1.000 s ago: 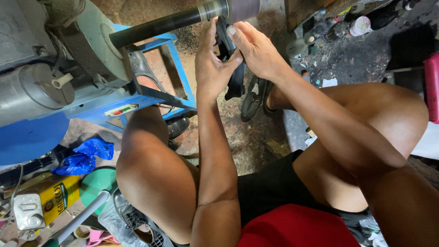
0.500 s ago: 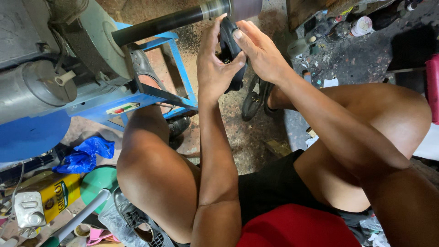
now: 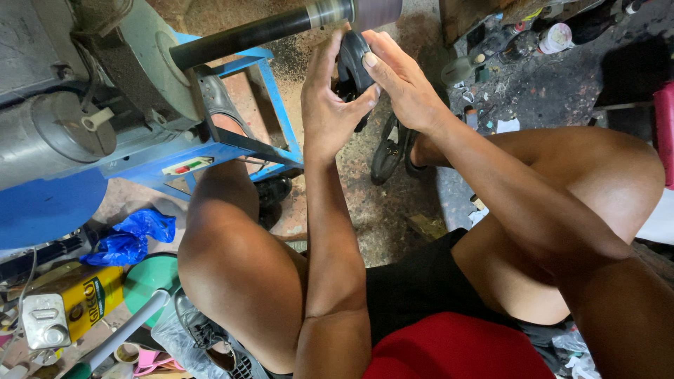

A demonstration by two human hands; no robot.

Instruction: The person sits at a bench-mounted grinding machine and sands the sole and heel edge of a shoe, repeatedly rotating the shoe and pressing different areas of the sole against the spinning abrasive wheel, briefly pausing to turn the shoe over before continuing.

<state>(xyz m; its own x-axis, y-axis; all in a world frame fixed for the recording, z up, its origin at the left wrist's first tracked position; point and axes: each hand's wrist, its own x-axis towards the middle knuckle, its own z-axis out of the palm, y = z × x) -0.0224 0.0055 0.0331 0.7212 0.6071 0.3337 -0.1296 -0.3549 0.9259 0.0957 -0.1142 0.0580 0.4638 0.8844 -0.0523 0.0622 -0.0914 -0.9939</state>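
Note:
Both my hands hold a black shoe (image 3: 353,67) up against the round shaft (image 3: 281,28) of a grinding machine. My left hand (image 3: 328,105) grips the shoe from the left side and below. My right hand (image 3: 401,78) wraps over its right side, fingers on the sole. The shaft's grey drum end (image 3: 365,12) sits just above the shoe. Most of the shoe is hidden by my fingers.
The machine's grey motor body (image 3: 63,105) on a blue frame (image 3: 274,105) fills the upper left. A black shoe (image 3: 390,151) lies on the dusty floor below my hands. Bottles (image 3: 554,35) stand at upper right; a yellow can (image 3: 67,305) and blue bag (image 3: 130,235) lie lower left.
Both hands have kept the shoe at the shaft, shifting slightly up and right; my right fingers slid a little over the sole.

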